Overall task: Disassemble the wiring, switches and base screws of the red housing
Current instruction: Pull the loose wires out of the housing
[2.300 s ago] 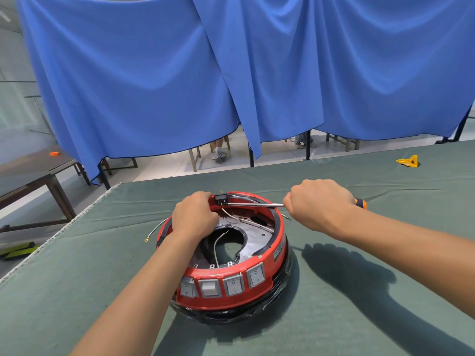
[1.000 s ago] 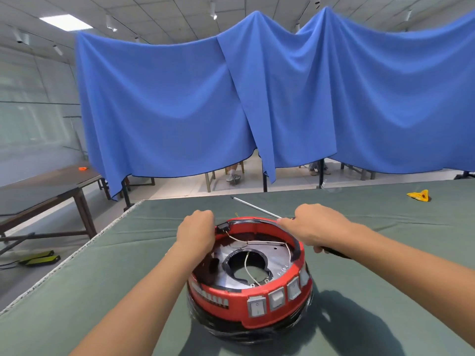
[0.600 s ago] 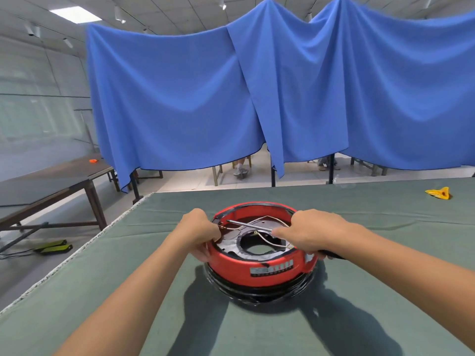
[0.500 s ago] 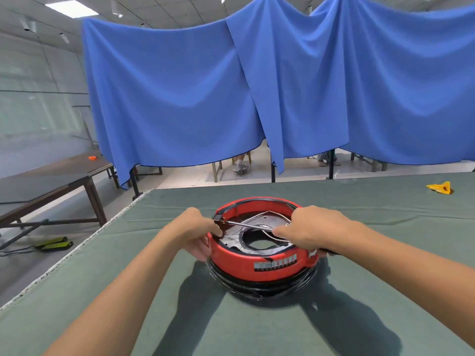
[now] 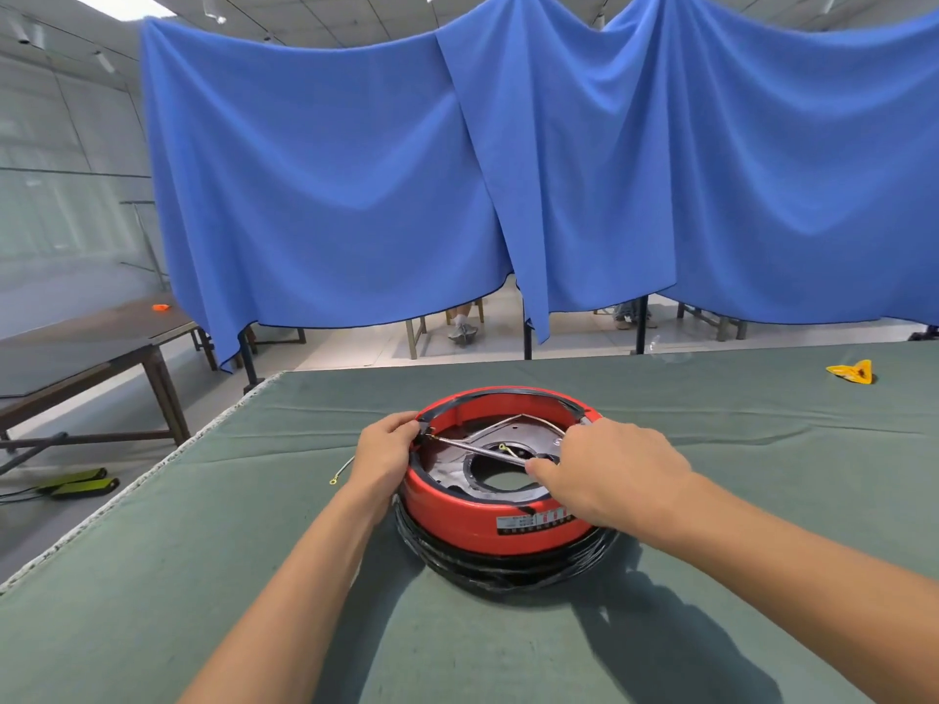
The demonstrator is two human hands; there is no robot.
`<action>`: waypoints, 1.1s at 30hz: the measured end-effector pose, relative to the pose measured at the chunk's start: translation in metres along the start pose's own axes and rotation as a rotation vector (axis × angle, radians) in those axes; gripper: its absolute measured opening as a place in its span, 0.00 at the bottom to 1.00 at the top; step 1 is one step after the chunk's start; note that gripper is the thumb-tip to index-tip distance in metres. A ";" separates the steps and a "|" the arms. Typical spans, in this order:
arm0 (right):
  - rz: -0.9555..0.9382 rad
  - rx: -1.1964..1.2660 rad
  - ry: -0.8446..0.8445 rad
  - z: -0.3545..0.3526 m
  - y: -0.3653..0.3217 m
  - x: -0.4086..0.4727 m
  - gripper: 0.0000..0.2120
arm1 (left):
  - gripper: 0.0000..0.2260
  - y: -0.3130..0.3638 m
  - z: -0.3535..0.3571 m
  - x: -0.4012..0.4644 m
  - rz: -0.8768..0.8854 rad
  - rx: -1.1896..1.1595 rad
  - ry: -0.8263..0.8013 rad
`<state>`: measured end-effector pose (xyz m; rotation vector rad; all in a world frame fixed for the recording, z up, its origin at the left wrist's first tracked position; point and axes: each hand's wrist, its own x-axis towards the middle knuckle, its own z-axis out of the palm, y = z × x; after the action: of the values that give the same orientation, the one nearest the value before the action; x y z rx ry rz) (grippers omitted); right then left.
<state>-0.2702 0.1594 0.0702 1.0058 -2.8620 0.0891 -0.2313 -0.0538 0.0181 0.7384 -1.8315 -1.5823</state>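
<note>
Two hands: left hand (image 5: 384,452) gripping red housing (image 5: 460,515), right hand (image 5: 607,472) holding screwdriver (image 5: 477,448) tip-leftward.

— Cam setup?
— One view only, head-worn, wide-angle. Faces fwd and slightly down across green table (image 5: 152,576) toward blue curtain (image 5: 355,170).
— How near?
— Close: forearms enter from bottom edge, red housing (image 5: 457,515) centre-frame, near.

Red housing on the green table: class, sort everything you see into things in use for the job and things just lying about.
In use: red housing, screwdriver, left hand, right hand.

Lying about: loose wire beside the housing, yellow object far right, orange item on the side table.
</note>
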 end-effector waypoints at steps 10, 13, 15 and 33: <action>-0.055 -0.222 0.052 -0.008 0.038 0.022 0.26 | 0.07 -0.015 0.005 -0.004 -0.084 0.231 0.268; -0.045 -0.180 0.061 -0.002 0.036 0.012 0.27 | 0.08 -0.018 0.007 0.003 0.002 0.190 0.261; -0.025 -0.109 0.058 0.003 0.033 0.006 0.27 | 0.10 -0.022 0.013 0.002 0.041 -0.020 0.192; 0.079 0.077 -0.060 0.006 0.006 -0.007 0.24 | 0.10 -0.029 0.023 0.000 0.075 -0.205 0.178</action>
<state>-0.2690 0.1680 0.0637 0.9238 -2.9742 0.1801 -0.2480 -0.0421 -0.0130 0.6850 -1.5266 -1.5739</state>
